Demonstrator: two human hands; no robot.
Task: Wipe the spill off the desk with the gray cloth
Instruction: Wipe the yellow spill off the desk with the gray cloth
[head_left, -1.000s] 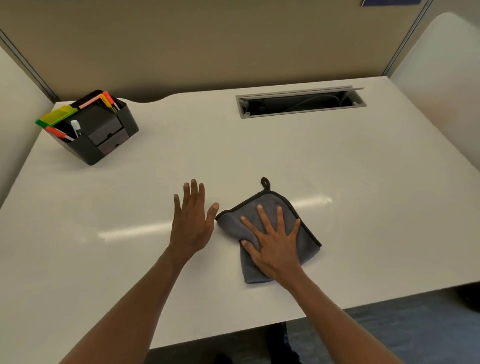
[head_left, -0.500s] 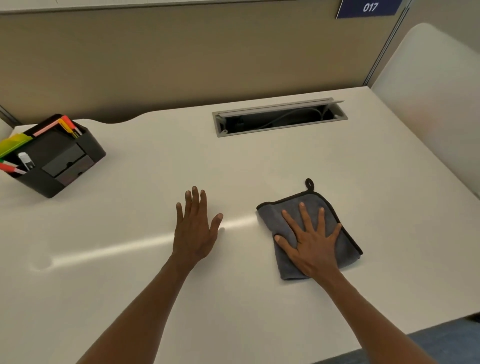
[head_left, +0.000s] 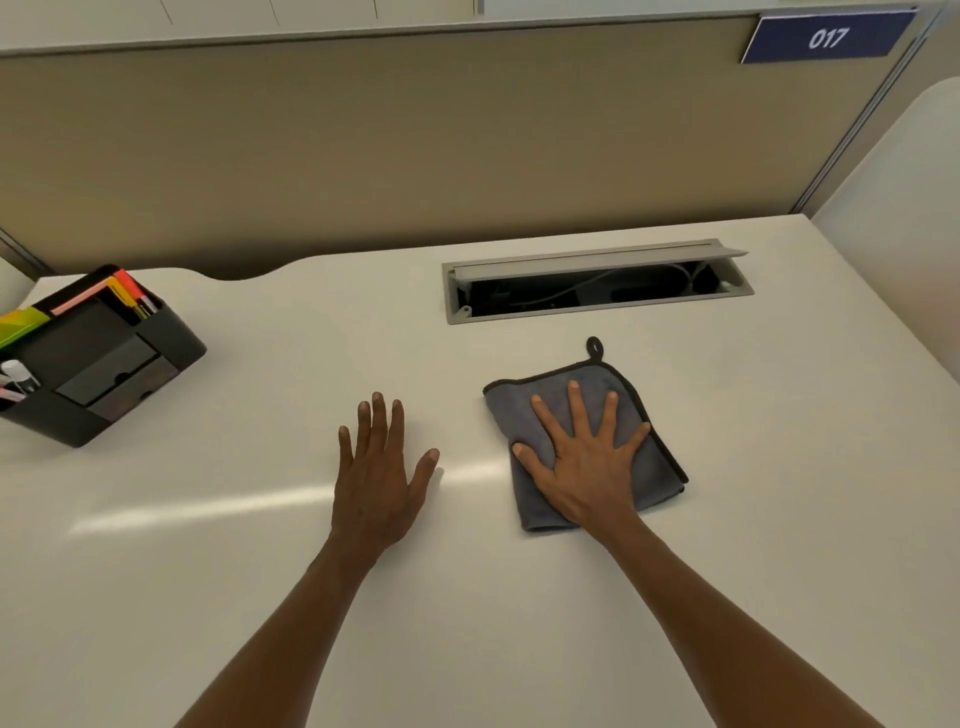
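Note:
The gray cloth (head_left: 655, 457), folded and edged in black with a small hanging loop, lies flat on the white desk (head_left: 208, 561) right of centre. My right hand (head_left: 584, 462) presses down on it, palm flat and fingers spread. My left hand (head_left: 379, 470) rests flat on the bare desk to the left of the cloth, fingers apart, holding nothing. I cannot make out any spill on the desk surface; only a pale streak of reflected light crosses it.
A black desk organizer (head_left: 98, 364) with markers and sticky notes stands at the far left. An open cable tray slot (head_left: 597, 283) sits behind the cloth. A tan partition (head_left: 415, 145) closes the back, and a white panel (head_left: 904, 208) the right.
My right hand has slid the cloth to the right and farther from me across the desk. The view has tilted up. My left hand stays flat on the desk.

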